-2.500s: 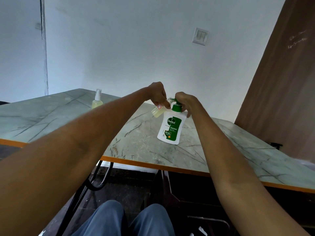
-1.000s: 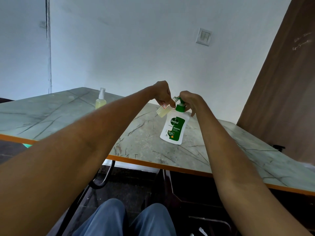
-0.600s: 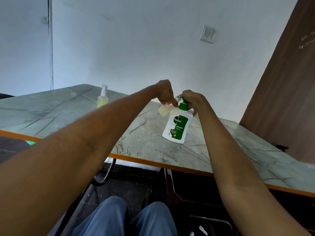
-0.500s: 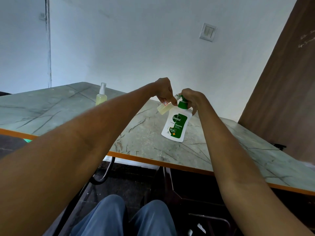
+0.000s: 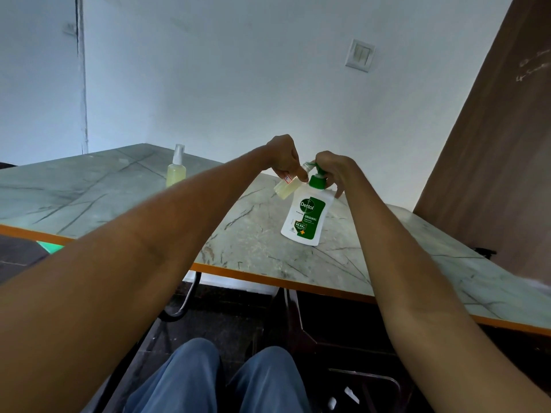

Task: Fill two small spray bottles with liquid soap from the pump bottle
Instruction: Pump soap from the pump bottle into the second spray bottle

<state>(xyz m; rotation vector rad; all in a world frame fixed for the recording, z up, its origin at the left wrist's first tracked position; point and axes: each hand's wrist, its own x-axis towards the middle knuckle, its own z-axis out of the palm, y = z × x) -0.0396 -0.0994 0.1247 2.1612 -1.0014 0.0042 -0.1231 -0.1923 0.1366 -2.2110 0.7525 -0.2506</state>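
**A:** ok, left to right — what's on the counter (image 5: 104, 198)?

**B:** Far left there's a capped spray bottle (image 5: 176, 167), white sprayer on top, yellowish liquid inside, standing upright by itself, well apart from the hands. No label I can read on it.

**A:** and the middle?

**B:** The left hand (image 5: 283, 158) has its grip clamped on a small open bottle (image 5: 286, 187), fingers curled round the neck end. It's tilted, mouth up against the pump spout, with pale yellow liquid in the bottom. There's a tiny red-edged sticker on it — too small to read.

**A:** pump bottle?

**B:** The pump bottle (image 5: 305, 217) stands on the counter near the front edge, leaning a bit. White body, green pump, green label: "Dettol", "ORIGINAL", and "99.9%" lower down. The rest of the print is too small to read.

**A:** right hand?

**B:** The right hand (image 5: 335, 171) sits on top of the pump head, fingers curled down over it, wrist bent, both forearms stretched straight out. A wall switch (image 5: 360, 56) is up on the right.
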